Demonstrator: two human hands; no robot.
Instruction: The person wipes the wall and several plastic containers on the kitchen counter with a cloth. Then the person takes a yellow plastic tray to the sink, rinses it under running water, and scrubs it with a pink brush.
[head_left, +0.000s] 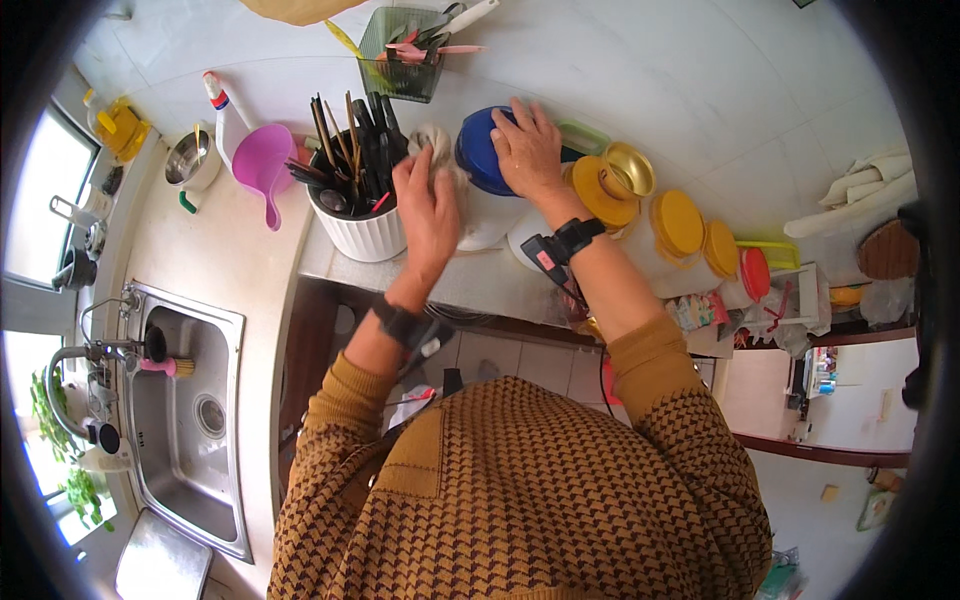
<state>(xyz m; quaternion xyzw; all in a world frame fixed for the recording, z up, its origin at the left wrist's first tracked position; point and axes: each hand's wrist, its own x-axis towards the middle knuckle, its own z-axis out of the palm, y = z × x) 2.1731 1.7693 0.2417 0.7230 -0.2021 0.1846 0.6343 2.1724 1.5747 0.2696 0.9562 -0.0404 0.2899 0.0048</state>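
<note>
My right hand rests on the blue lid of a container, its fingers spread across the top. To the left of it, my left hand is raised beside a white ribbed utensil holder full of chopsticks and black-handled utensils. A whitish cloth or bag lies just behind its fingertips; whether they touch it I cannot tell. Right of the blue lid stand jars with yellow lids, and a brass-coloured bowl sits on the nearest one. A green handle shows behind my right hand.
A purple ladle-shaped scoop, a spray bottle and a metal pot stand left of the utensil holder. A green wall basket holds utensils above. The steel sink lies at the left, and a red-lidded jar at the right.
</note>
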